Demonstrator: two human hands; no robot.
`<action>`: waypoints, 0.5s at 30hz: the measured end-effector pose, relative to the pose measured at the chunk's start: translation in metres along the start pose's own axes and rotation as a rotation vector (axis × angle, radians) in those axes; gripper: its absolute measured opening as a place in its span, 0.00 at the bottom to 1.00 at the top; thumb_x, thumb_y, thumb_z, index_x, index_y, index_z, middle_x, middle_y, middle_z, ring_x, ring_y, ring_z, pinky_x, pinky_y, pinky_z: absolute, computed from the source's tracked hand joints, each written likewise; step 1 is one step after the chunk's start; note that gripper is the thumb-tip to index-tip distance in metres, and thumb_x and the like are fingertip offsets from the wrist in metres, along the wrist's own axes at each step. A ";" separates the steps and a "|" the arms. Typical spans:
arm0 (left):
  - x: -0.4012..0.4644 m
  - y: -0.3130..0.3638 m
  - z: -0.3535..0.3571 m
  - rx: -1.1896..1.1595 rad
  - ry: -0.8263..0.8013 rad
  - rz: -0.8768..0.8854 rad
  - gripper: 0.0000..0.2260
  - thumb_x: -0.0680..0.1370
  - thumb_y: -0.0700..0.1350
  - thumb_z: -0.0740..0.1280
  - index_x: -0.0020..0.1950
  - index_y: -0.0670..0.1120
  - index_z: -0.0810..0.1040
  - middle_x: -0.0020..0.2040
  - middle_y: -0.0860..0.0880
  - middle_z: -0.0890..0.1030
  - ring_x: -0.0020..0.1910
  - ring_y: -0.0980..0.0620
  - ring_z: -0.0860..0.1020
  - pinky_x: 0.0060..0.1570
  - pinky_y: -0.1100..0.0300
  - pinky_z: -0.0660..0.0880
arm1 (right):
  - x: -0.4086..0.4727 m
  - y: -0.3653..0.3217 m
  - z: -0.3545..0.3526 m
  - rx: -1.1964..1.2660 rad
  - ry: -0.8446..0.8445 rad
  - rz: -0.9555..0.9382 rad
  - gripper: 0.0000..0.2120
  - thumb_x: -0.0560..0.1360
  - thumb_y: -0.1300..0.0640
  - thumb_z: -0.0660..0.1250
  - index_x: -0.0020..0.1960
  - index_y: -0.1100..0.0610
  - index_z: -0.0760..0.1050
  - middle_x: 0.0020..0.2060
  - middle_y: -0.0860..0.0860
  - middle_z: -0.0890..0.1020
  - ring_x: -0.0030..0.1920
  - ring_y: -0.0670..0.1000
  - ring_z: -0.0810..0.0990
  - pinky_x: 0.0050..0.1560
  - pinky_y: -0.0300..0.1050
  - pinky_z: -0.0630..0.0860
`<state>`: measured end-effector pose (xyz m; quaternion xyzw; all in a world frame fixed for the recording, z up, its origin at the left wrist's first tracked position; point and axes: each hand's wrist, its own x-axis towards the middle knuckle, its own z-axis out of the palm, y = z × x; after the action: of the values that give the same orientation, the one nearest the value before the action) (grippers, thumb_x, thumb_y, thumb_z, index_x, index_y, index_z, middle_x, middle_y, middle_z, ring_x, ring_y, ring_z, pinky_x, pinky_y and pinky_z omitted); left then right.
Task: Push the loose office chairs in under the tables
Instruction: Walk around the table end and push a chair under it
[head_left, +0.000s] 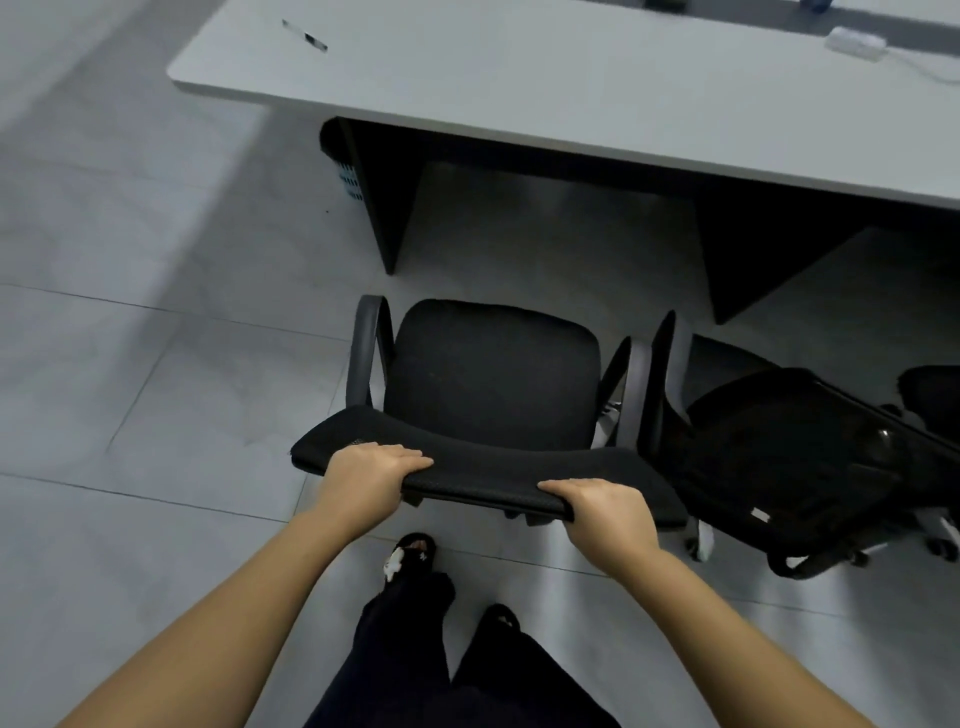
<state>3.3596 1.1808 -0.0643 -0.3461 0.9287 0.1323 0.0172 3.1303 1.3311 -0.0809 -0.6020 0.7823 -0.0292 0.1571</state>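
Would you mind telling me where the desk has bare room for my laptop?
The desk is bare between the pen at its left and the white adapter at its far right. The back edge is crowded.

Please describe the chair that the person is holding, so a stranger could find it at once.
Before the grey table stand black chairs. It is the left chair, facing the table, its backrest top gripped by both hands; its neighbour is untouched.
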 end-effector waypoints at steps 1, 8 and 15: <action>0.003 -0.002 -0.001 0.002 0.001 -0.004 0.23 0.52 0.34 0.81 0.43 0.52 0.86 0.41 0.51 0.87 0.36 0.50 0.85 0.31 0.59 0.81 | 0.004 0.000 0.000 -0.009 0.001 -0.004 0.19 0.71 0.56 0.65 0.60 0.41 0.73 0.54 0.39 0.82 0.55 0.45 0.80 0.43 0.37 0.71; 0.043 -0.030 -0.007 0.022 0.029 0.018 0.21 0.56 0.32 0.78 0.43 0.52 0.86 0.41 0.50 0.87 0.38 0.49 0.85 0.34 0.58 0.80 | 0.042 -0.003 -0.006 0.015 -0.005 0.023 0.20 0.71 0.58 0.63 0.61 0.43 0.73 0.56 0.43 0.82 0.54 0.49 0.80 0.48 0.44 0.76; 0.096 -0.109 -0.017 0.015 -0.012 -0.009 0.17 0.73 0.39 0.67 0.58 0.56 0.79 0.58 0.54 0.82 0.58 0.52 0.79 0.52 0.59 0.75 | 0.121 -0.036 -0.013 0.036 -0.029 0.043 0.19 0.72 0.55 0.63 0.62 0.42 0.72 0.56 0.44 0.82 0.54 0.52 0.80 0.48 0.45 0.74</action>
<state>3.3583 1.0360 -0.0858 -0.3496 0.9279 0.1272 0.0261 3.1334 1.2043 -0.0859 -0.5824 0.7921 -0.0313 0.1800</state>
